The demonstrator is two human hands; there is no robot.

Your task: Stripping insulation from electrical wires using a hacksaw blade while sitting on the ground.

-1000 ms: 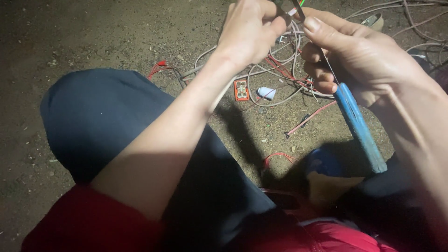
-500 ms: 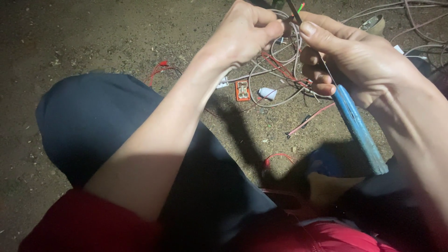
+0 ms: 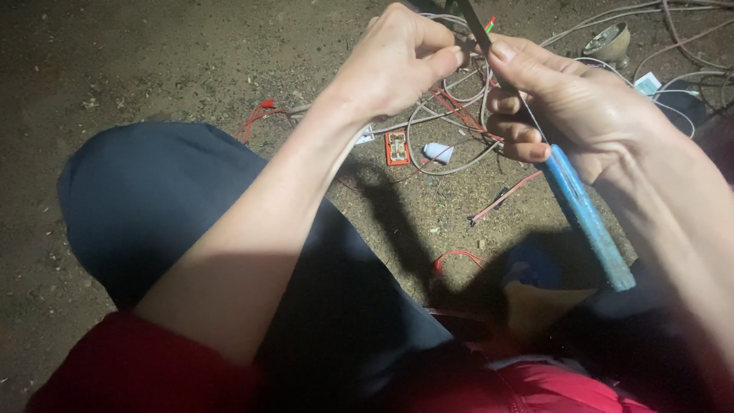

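Blue plastic covers the handle of the tool (image 3: 585,218) we hold in our right hand (image 3: 581,115); it looks like a knife or stripper, its handle jutting down and outward past the heel of the palm, while the dark, narrow blade (image 3: 480,27) rises from between the thumb and the curled fingers toward the top of the view. That hand is closed firmly around the tool.

Our left hand (image 3: 394,65) sits just beside the right one, at the same height, curled into a loose fist with the thumb pressed toward the forefinger. It pinches a thin grey cable (image 3: 478,84) right next to the blade; the coloured wire tips (image 3: 489,23), red and green, show just above where the two hands meet. So the cable end lies between our hands, touching the left fingertips and meeting the blade.

Below the hands, on the bare dirt ground (image 3: 153,61), a tangle of grey and red wires (image 3: 451,122) is spread out. Among them lie a small orange rectangular part (image 3: 397,147) and a small white fitting (image 3: 437,152). A loose red wire (image 3: 260,115) lies further left, and a round metal fitting (image 3: 608,42) rests near the upper right. Our knee in dark blue trousers (image 3: 153,206) fills the lower left, with a red garment (image 3: 145,367) at the bottom edge.
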